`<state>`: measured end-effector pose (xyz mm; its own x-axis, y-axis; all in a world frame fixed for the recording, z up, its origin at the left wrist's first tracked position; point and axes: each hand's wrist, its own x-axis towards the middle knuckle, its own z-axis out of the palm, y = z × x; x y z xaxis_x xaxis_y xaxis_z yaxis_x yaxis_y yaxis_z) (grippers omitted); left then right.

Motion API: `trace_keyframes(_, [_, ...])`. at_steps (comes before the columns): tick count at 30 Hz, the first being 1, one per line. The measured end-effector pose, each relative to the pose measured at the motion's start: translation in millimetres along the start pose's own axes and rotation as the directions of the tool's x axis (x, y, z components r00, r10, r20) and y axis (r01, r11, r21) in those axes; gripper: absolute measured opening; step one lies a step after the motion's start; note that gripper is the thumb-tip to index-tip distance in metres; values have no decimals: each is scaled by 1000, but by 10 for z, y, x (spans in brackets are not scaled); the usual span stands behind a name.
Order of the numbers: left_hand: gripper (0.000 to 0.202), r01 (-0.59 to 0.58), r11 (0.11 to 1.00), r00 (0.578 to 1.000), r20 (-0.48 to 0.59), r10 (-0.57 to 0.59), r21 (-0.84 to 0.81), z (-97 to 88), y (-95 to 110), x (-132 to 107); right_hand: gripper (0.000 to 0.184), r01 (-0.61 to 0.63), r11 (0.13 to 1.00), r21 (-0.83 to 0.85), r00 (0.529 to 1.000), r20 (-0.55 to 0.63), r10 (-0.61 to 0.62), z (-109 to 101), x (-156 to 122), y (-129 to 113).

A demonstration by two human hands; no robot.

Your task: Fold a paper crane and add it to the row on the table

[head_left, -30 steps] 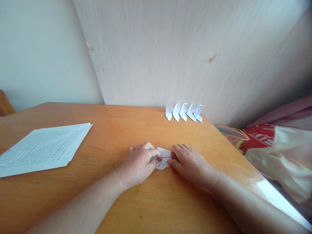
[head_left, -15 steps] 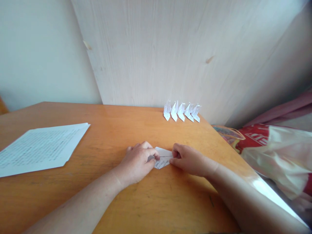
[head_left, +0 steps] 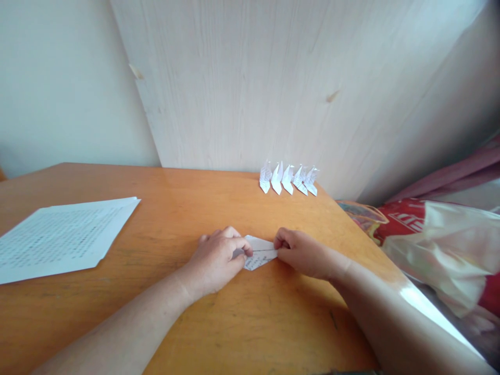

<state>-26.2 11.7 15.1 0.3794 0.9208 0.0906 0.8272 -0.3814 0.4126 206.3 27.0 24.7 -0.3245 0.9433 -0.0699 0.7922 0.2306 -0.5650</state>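
Observation:
A small folded piece of paper [head_left: 259,254] with printed characters lies low over the wooden table between my hands. A crease or seam runs lengthwise across it, and its right end narrows to a point. My left hand [head_left: 222,256] grips the left end with thumb and fingers, which hide part of it. At the pointed right end, my right hand [head_left: 299,251] pinches the tip between thumb and curled fingers. Several folded paper pieces [head_left: 288,180] stand in a row near the table's back right corner, each with upright points.
A stack of printed sheets [head_left: 66,234] lies on the left of the table [head_left: 172,208]. Behind the table rises a pale wooden panel [head_left: 242,88]. Past the right edge are a white and red plastic bag [head_left: 441,250] and pinkish cloth [head_left: 449,172].
The view has shifted slightly, moving most things a little left. My right thumb and fingers sit nearer the paper's tip, so more of its right end shows. My left hand keeps its hold.

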Motion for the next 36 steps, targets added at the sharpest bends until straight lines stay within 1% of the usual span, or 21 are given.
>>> trace_keyframes(2, [24, 4, 1000, 1000, 2, -4, 0, 2, 3, -1, 13, 11, 1000, 19, 997, -82, -9, 27, -1, 15])
trace_keyframes(3, [24, 2, 1000, 1000, 1, -2, -1, 3, 4, -1, 13, 40, 999, 30, 989, -142, -36, 43, -5, 11])
trace_keyframes(5, [22, -6, 1000, 1000, -2, 6, -3, 6, 1, 0, 15, 151, 986, 66, 956, -263, -129, 74, -24, -23])
trace_keyframes(7, [20, -13, 1000, 1000, -3, 13, -7, 10, -5, 0, 16, 285, 950, 127, 919, -317, -234, 105, -57, -84])
trace_keyframes(8, [18, -17, 1000, 1000, -2, 17, -9, 12, -9, 0, 16, 337, 928, 157, 909, -310, -278, 122, -74, -117])
trace_keyframes(10, [17, -21, 1000, 1000, -3, 21, -12, 17, -15, -1, 16, 391, 896, 208, 906, -256, -336, 166, -99, -174])
trace_keyframes(12, [18, -23, 1000, 1000, -7, 23, -13, 20, -18, -1, 17, 404, 885, 231, 911, -190, -366, 220, -97, -205])
trace_keyframes(14, [18, -25, 1000, 1000, -13, 25, -16, 18, -19, 1, 18, 401, 890, 217, 916, -131, -380, 275, -68, -213])
trace_keyframes(18, [20, -14, 997, 1000, 17, 16, -71, -8, -48, 14, 17, 350, 924, 153, 937, -41, -347, 326, 0, -212])
trace_keyframes(23, [22, 87, 958, 995, 64, -72, -274, -89, -146, 8, 15, 279, 955, 99, 960, 3, -280, 289, 11, -261])
trace_keyframes(25, [21, 76, 952, 994, 97, -49, -296, -133, -176, -4, 14, 249, 965, 83, 968, 14, -251, 285, 17, -276])
trace_keyframes(29, [22, 7, 969, 991, 134, 27, -246, -215, -194, -24, 11, 241, 968, 69, 970, 24, -243, 319, 55, -272])
trace_keyframes(36, [25, -15, 995, 992, 126, 27, -96, -291, -223, -44, 12, 242, 970, 37, 969, 33, -243, 345, 81, -269])
